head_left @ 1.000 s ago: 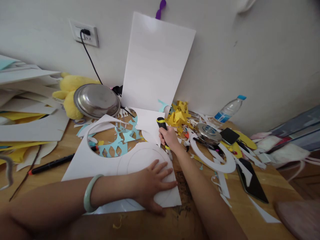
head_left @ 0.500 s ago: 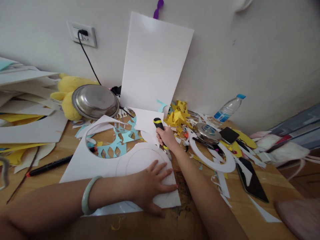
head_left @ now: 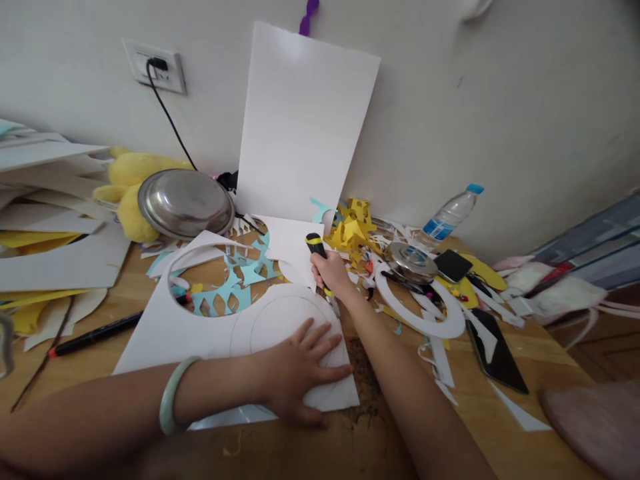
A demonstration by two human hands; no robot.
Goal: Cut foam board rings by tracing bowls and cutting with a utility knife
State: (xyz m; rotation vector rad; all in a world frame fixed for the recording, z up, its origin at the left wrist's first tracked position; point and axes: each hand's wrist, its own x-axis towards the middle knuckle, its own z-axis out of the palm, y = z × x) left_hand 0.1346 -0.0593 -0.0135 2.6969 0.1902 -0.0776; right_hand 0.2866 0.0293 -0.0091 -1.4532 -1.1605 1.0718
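Observation:
My left hand (head_left: 305, 373) lies flat with fingers spread on a white board (head_left: 200, 340), pressing it to the table. Pencilled circles show on the board around that hand, and a large round opening is cut in its left part. In my right hand (head_left: 332, 272) is a black and yellow utility knife (head_left: 315, 244), gripped by its handle. The knife's lower end points down at the board's right edge, just beyond my left fingertips; whether the blade touches the board is too small to tell. Light-blue cut scraps (head_left: 220, 298) show through the opening.
A black marker (head_left: 95, 335) lies at the left beside stacked board offcuts (head_left: 60, 267). Behind are an upturned steel bowl (head_left: 185, 203) and a leaning white board (head_left: 305, 120). Rightward are a white ring (head_left: 453, 325), a steel lid (head_left: 411, 261), a water bottle (head_left: 453, 215) and a phone (head_left: 497, 357).
The whole view has shifted slightly, with things appearing a little further left. My right hand and the knife stay at nearly the same place by the board's edge; my left hand keeps pressing.

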